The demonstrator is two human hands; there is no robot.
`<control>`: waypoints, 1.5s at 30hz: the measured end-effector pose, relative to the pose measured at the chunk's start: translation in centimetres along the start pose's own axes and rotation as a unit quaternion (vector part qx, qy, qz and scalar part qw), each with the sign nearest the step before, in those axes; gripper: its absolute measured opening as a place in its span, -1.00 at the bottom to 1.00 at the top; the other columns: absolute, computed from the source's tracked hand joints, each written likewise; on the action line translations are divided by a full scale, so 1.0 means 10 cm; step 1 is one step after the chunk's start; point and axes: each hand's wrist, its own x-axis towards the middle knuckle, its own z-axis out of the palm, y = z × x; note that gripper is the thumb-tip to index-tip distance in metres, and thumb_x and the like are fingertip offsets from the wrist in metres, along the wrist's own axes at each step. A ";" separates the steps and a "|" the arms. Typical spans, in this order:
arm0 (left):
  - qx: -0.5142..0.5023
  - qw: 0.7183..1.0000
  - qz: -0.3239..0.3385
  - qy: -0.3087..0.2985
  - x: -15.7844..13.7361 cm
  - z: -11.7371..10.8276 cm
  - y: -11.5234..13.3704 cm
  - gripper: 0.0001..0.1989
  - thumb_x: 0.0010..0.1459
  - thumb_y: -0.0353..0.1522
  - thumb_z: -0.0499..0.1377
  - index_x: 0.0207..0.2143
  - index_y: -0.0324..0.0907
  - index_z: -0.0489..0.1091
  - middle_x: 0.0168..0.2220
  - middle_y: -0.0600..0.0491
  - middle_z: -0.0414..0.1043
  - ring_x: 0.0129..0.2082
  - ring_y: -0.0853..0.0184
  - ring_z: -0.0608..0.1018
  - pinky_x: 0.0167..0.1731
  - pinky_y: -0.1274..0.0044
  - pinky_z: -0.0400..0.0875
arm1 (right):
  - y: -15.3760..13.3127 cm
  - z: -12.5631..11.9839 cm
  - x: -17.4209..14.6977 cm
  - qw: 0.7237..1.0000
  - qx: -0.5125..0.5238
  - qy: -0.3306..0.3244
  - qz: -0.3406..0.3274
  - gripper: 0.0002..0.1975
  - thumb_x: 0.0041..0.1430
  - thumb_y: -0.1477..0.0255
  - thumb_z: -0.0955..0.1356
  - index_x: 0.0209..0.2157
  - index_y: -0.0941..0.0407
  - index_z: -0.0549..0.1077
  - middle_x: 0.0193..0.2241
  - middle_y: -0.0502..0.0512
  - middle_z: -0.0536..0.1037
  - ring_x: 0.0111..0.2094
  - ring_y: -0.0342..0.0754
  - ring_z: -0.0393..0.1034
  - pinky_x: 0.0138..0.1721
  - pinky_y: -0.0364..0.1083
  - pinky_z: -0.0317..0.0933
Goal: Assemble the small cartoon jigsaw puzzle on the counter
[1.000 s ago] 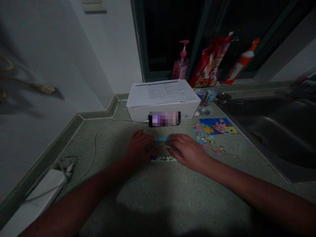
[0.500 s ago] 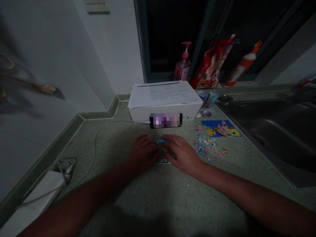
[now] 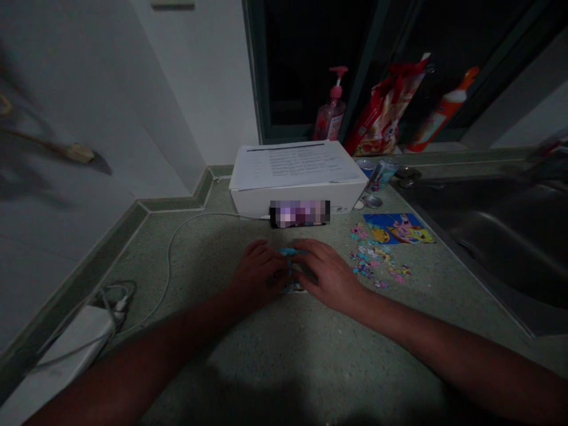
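Note:
A small, partly covered jigsaw puzzle (image 3: 294, 287) lies on the counter between my hands, with light-blue pieces at its far edge. My left hand (image 3: 260, 269) is closed over its left side, the fingers curled and the thumb tucked under. From the right, my right hand (image 3: 326, 272) grips it with bent fingers and thumb. The fingertips of both hands nearly meet over the middle, and most of the puzzle is hidden beneath them. To the right lie several loose jigsaw pieces (image 3: 367, 260) in pink, blue and yellow, near a blue cartoon picture card (image 3: 399, 228).
A phone (image 3: 300, 214) with a cable leans on a white box (image 3: 297, 171) behind my hands. Cans (image 3: 382, 175) stand beside the box. The sink (image 3: 501, 236) is at right, a white power strip (image 3: 66, 349) at left. A pump bottle (image 3: 331, 115) stands by the window.
The view has tilted slightly down. Both hands stay over the puzzle, with only slight finger movement.

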 end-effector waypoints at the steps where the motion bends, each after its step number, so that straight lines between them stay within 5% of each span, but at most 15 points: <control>1: -0.001 1.000 -0.002 -0.001 0.00 0.00 0.00 -0.93 0.38 -0.38 0.29 -0.17 0.01 0.50 -0.16 0.14 0.69 -0.14 0.24 0.71 0.28 0.08 0.48 | 0.01 0.01 0.00 1.000 0.004 0.004 -0.001 -0.73 0.36 0.50 0.43 0.06 0.03 0.59 0.19 0.28 0.61 0.26 0.26 0.49 0.27 0.37 0.42; 12: -0.005 0.999 -0.042 -0.019 -0.02 -0.03 -0.03 -0.91 0.39 -0.34 0.28 -0.10 0.04 0.54 -0.11 0.12 0.70 -0.06 0.21 0.71 0.35 0.10 0.41 | 0.07 0.06 0.04 0.998 0.047 0.024 0.022 -0.78 0.23 0.55 0.43 -0.09 0.04 0.55 0.18 0.30 0.61 0.28 0.25 0.48 0.30 0.37 0.38; 19: 0.025 0.989 -0.144 -0.036 -0.01 -0.01 -0.16 -0.80 0.29 -0.47 0.23 -0.08 -0.09 0.57 -0.05 -0.03 0.70 0.00 0.10 0.68 0.13 0.15 0.59 | 0.18 0.06 0.17 0.999 0.028 -0.002 0.046 -0.79 0.18 0.54 0.46 -0.16 0.01 0.56 0.12 0.22 0.64 0.23 0.22 0.51 0.30 0.31 0.37; 26: 0.036 0.981 -0.173 -0.080 0.03 -0.05 -0.09 -0.72 0.36 -0.39 0.17 -0.04 0.17 0.58 0.06 0.18 0.68 0.08 0.16 0.67 0.21 0.18 0.57 | 0.18 0.14 0.21 0.998 0.028 -0.019 0.058 -0.78 0.15 0.57 0.47 -0.17 0.05 0.56 0.06 0.29 0.64 0.19 0.25 0.52 0.26 0.30 0.39; 45: 0.041 0.976 -0.179 -0.117 0.04 -0.06 -0.07 -0.71 0.38 -0.38 0.12 -0.04 0.15 0.58 0.08 0.15 0.67 0.12 0.18 0.65 0.24 0.19 0.52 | 0.15 0.12 0.26 0.996 0.000 -0.051 0.069 -0.82 0.18 0.54 0.47 -0.17 0.06 0.58 0.08 0.31 0.62 0.18 0.27 0.51 0.26 0.29 0.39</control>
